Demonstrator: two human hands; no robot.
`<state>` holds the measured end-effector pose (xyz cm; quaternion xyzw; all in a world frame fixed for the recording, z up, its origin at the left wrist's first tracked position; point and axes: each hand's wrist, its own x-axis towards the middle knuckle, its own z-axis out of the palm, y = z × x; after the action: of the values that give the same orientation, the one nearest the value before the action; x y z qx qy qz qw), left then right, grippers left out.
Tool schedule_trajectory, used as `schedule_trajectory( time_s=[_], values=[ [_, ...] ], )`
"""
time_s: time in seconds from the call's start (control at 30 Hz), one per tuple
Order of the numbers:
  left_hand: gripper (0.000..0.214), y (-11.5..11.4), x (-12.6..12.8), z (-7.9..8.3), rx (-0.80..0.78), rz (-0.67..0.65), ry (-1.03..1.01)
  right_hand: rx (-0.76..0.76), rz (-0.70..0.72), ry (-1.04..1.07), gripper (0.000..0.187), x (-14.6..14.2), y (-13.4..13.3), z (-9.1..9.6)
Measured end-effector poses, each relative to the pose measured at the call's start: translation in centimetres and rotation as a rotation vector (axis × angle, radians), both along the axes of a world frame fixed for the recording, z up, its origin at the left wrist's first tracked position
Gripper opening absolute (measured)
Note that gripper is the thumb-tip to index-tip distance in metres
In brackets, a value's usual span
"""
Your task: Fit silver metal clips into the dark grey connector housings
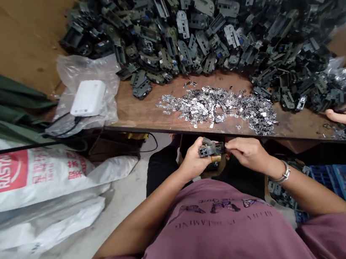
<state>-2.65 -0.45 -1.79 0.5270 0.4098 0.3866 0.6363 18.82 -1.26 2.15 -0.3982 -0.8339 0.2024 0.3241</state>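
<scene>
"Mauve T-shirt [226, 245] closest to us, with printed lettering across the chest. What's being held out beyond it?"

"One dark slotted metal housing [212, 150]. It's off the surface [132, 109], up over the lap [161, 165], just in front of the middle of the front edge."

"Which hand has it?"

"Left hand [193, 161], closed firmly round one end. The right hand [249, 153], the one with the bracelet [283, 172] at its wrist, has thumb and fingers drawn together at the other end. I can't tell from here whether they pinch the housing itself or some small piece."

"So which step would you call that?"

"Close fingertip work on a single housing, I'd say: left steadies, right does the fiddling. More than that I wouldn't swear to."

"And what would the next move need?"

"My guess, a steady left grip and a light, exact touch from the right. That end looks narrow, and a slip could lose anything small into the lap."

"What's laid out nearby?"

"Little shiny metal clips [208, 103], heaped near the front edge. Behind them, a big pile of similar housings [182, 52] covers the far side. Towards the left end, a white plastic box [89, 98] sits on clear plastic film [104, 70]."
</scene>
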Motion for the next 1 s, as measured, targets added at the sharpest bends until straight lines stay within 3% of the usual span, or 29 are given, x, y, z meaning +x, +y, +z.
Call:
schedule_trajectory(
  time_s=[0.1,0.17,0.23,0.3,0.4,0.53,0.63,0.77,0.9,1.0],
  values=[
    [0.042,-0.1,-0.3,0.5,0.006,0.014,0.007,-0.024,-0.115,0.124,0.013,-0.8,-1.1,-1.1],
    [0.043,-0.2,-0.3,0.7,0.021,0.028,-0.002,-0.221,-0.269,0.312,0.01,-1.6,-1.3,-1.7],
    [0.044,-0.3,0.0,0.7,0.041,0.039,-0.022,-0.518,-0.345,0.532,0.018,-2.4,-1.2,-2.2],
    [0.046,-0.5,0.4,0.4,0.063,0.059,-0.045,-0.78,-0.344,0.736,0.026,-3.1,-0.9,-2.6],
    [0.047,-0.6,0.5,-0.3,0.077,0.089,-0.076,-1.04,-0.326,0.986,0.034,-3.6,-0.5,-2.8],
    [0.058,-0.2,-0.5,-0.4,-0.049,-0.102,-0.119,-1.231,-0.219,1.09,0.044,-3.0,-0.4,-3.1],
    [0.06,0.3,-1.0,0.2,-0.25,-0.223,-0.214,-1.08,-0.219,0.933,0.046,-2.5,-0.5,-3.4],
    [0.04,0.6,-0.2,0.5,-0.443,-0.096,-0.178,-0.775,-0.17,0.457,0.039,-1.6,1.2,-3.4],
    [0.047,0.7,1.0,0.8,-0.511,0.012,-0.289,-0.283,-0.367,-0.051,0.033,-0.1,5.7,-3.3],
    [0.037,0.8,1.3,1.1,-0.543,0.04,-0.365,-0.16,-0.458,-0.407,0.025,0.4,8.6,-3.7]
  ],
)
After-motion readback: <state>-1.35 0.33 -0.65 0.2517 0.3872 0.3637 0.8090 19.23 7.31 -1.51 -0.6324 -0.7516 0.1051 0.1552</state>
